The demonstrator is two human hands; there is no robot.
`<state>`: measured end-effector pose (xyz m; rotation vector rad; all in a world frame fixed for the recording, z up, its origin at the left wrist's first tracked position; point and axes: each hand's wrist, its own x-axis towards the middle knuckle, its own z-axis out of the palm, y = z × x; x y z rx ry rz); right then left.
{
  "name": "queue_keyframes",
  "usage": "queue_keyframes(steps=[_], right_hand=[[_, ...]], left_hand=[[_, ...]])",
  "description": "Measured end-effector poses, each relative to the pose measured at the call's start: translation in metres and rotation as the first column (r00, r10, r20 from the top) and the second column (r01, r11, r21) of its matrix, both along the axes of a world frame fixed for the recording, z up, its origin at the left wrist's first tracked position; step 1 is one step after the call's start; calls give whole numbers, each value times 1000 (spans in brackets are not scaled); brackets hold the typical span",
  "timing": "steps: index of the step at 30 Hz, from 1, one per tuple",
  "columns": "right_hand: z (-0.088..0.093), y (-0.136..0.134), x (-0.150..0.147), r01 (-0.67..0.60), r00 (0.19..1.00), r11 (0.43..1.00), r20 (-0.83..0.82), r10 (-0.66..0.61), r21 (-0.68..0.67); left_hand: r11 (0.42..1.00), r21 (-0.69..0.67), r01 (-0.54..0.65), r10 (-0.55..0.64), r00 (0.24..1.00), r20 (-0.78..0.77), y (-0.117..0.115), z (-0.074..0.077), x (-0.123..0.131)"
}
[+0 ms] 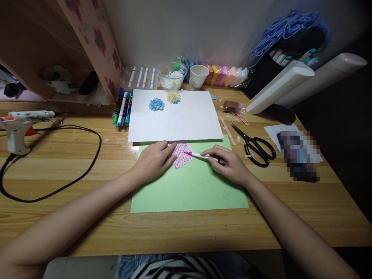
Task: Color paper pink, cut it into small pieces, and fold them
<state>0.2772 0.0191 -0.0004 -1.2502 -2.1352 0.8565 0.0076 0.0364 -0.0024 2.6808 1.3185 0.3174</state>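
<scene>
My left hand [153, 159] lies flat with fingers stretched out, pressing on a small white paper piece [183, 155] covered with pink lines. The piece rests on a green paper sheet [188, 186]. My right hand [229, 163] is closed round a pink marker [197, 155], whose tip touches the paper piece. Beyond them lies a white sheet [177, 116] carrying a blue crumbled clump [156, 104] and a yellow clump [173, 97].
Black scissors [257, 146] and a wooden stick [228, 130] lie to the right. A glue gun [18, 126] with a black cable [58, 170] sits at the left. Several markers [123, 108], a plastic bowl [171, 75], a paper cup [198, 76] and clay blocks [226, 75] line the back.
</scene>
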Motion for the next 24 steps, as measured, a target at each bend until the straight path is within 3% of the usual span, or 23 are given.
queue_keyframes(steps=[13, 17, 24], right_hand=[[2, 2, 7, -71, 997, 997, 9, 71, -22], [2, 4, 11, 43, 999, 999, -13, -43, -12], [1, 8, 22, 86, 993, 995, -81, -90, -51]], left_hand=[[1000, 11, 4, -4, 1000, -1, 0, 1, -1], [1000, 24, 8, -9, 1000, 26, 0, 1, -1], [959, 98, 266, -273, 960, 69, -2, 3, -4]])
